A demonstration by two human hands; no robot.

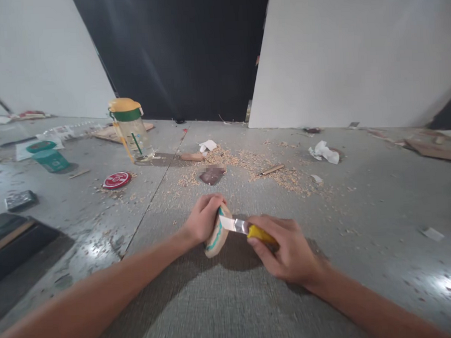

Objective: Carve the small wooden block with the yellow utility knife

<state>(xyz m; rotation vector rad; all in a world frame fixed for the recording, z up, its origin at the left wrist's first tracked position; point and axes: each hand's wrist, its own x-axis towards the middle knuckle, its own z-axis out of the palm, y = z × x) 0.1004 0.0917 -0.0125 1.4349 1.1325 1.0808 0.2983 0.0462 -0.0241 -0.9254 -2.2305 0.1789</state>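
My left hand (203, 219) is wrapped round a small pale wooden piece (216, 237) marked with a teal line, holding it just above the grey floor. My right hand (285, 248) grips a knife with a yellow handle (258, 233). Its short metal blade (231, 224) points left and lies against the upper edge of the wooden piece. Both hands are close together in the middle of the view, with my forearms reaching in from below.
Wood shavings (248, 165) are scattered on the floor beyond the hands. A clear bottle with a yellow lid (130, 127) stands at the left, near a red round lid (116, 180) and a teal box (50, 156). Crumpled white paper (324, 152) lies at the right. White walls flank a dark opening behind.
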